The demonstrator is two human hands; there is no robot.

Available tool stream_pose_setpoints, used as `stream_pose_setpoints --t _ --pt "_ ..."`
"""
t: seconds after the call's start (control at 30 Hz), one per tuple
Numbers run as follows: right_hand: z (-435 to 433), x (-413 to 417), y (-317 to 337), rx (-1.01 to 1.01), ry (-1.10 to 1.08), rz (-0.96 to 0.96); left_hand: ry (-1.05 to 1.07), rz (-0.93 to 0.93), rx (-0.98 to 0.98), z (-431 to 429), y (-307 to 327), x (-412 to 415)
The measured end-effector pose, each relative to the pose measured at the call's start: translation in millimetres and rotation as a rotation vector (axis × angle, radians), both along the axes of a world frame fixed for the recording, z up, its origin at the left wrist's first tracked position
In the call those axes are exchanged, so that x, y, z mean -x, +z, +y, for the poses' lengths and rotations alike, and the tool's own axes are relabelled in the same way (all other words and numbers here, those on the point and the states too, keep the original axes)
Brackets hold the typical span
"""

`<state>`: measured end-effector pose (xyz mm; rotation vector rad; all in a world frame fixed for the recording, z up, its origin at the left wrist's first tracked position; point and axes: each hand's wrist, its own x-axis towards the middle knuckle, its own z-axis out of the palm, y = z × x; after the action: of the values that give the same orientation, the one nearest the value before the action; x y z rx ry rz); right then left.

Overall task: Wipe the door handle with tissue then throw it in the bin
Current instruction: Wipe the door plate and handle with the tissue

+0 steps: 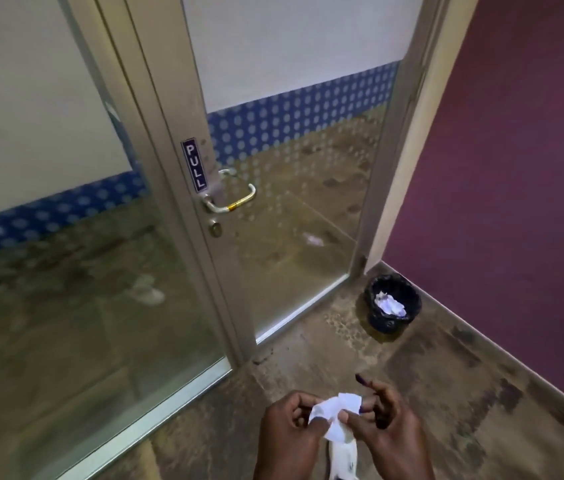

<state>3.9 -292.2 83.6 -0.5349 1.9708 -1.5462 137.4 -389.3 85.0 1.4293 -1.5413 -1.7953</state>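
A white tissue is pinched between my left hand and my right hand low in the view, close to my body. A white tissue pack hangs below the two hands. The curved metal door handle sits on the glass door's frame, well ahead of and above both hands, under a blue PULL sign. A small black-lined bin stands on the floor in the corner to the right of the door, with crumpled white paper inside.
The glass door is shut, with a fixed glass panel to its left. A purple wall runs along the right side. Worn carpet floor lies between me, the door and the bin.
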Motion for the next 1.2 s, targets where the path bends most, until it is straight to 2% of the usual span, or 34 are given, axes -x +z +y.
stream_pose_setpoints --t 0.13,0.27,0.5,0.6,0.73,1.0,1.07,1.2 --pt "-50.2 21.4 3.2 -0.032 0.07 0.365 0.133 -0.037 0.069 -37.5 3.4 18.9" --pt "-112.4 45.8 7.9 0.079 0.11 0.491 0.268 -0.098 0.157 -79.4 6.5 50.6" --pt "-203.0 99.1 -1.2 0.236 0.224 0.568 0.374 -0.167 0.254 -135.3 40.6 95.8" --pt "-232.4 114.1 0.6 0.303 0.335 0.58 0.494 -0.167 0.314 -154.4 51.5 112.6" --pt "-263.4 120.0 13.9 0.415 0.463 0.504 0.606 -0.14 0.378 -172.7 65.4 122.7" --pt "-336.8 104.8 34.2 0.478 0.417 0.347 0.672 -0.062 0.42 -226.6 88.4 115.5" --pt "-360.8 100.9 52.0 0.467 0.396 0.324 0.7 -0.092 0.532 -249.8 94.8 104.7" --pt "-412.3 105.4 90.6 0.565 0.306 0.334 0.606 -0.249 1.047 -288.5 119.8 83.7"
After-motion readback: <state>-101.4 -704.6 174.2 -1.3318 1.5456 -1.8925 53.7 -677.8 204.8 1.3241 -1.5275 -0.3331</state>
